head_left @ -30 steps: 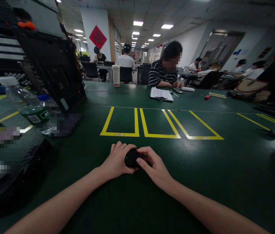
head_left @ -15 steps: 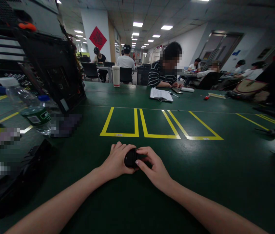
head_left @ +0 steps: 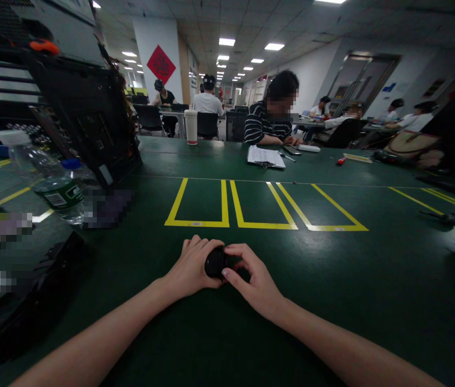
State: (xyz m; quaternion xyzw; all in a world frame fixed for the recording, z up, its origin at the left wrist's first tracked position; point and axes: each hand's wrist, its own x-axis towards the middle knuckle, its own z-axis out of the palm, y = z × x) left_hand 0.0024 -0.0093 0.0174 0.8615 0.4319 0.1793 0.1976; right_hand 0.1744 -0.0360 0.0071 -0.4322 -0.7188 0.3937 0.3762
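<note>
A small black object point(head_left: 214, 262) with a rounded, glossy shell is between my hands, just above the green tabletop or on it; I cannot tell which. My left hand point(head_left: 196, 264) is closed round its left side, thumb below and fingers over the top. From the right, my right hand point(head_left: 254, 274) pinches its edge, the index finger at the upper corner and the thumb at the lower one. The fingers partly cover the object, so its exact kind does not show.
Yellow tape frames point(head_left: 197, 223) mark the green table point(head_left: 227, 344) beyond my hands. On the left stand a plastic bottle point(head_left: 58, 196) and a black computer case point(head_left: 98, 123). Across the table, a person in a striped top sits by a clipboard point(head_left: 265, 157); a white cup point(head_left: 191, 127) stands nearby.
Almost nothing differs. Both hands keep their places on the black object, and the view has shifted very slightly.
</note>
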